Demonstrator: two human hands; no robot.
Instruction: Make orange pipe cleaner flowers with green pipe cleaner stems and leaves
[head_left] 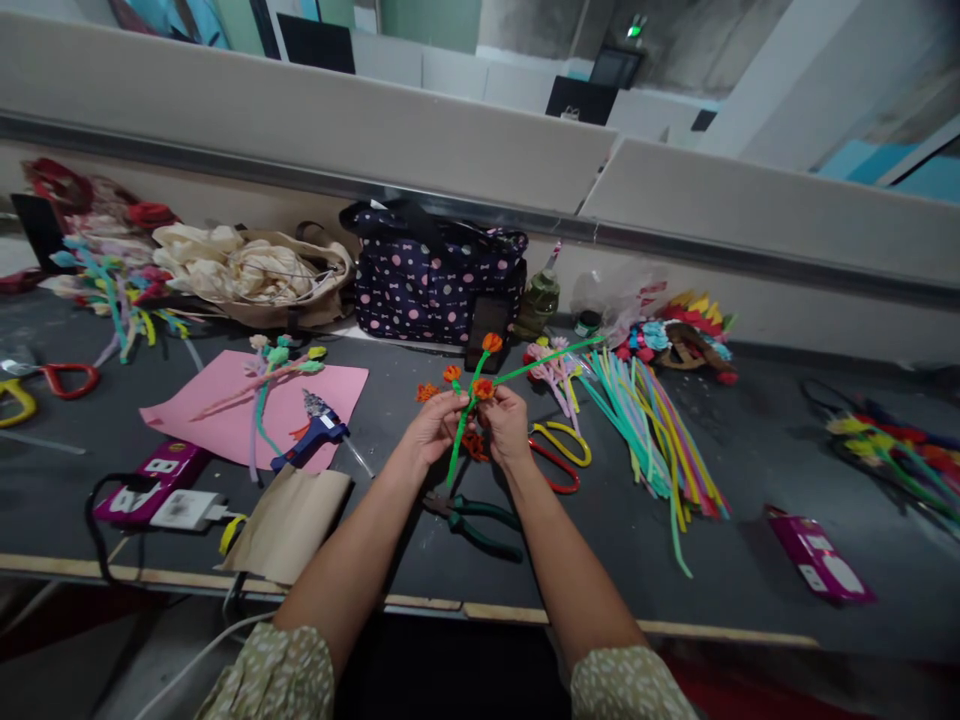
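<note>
My left hand (437, 426) pinches the green stem of a pipe-cleaner flower (457, 447) with orange blooms. Close beside it, my right hand (507, 424) has its fingers closed on the same flower, near an orange bloom. A long green pipe cleaner (551, 360) sticks out from there to the upper right. Below the hands lie pliers (480, 522) with dark green handles. Scissors (561, 450) with red and yellow handles rest right of my right wrist. An orange fuzzy piece (474, 446) shows behind the stem, partly hidden by the hands.
Loose pipe cleaners (660, 430) in several colours lie to the right. On the left, a blue glue gun (315, 430) rests on pink paper (180, 400), near brown paper (289, 525) and a purple power strip (161, 480). A dotted bag (435, 280) stands behind.
</note>
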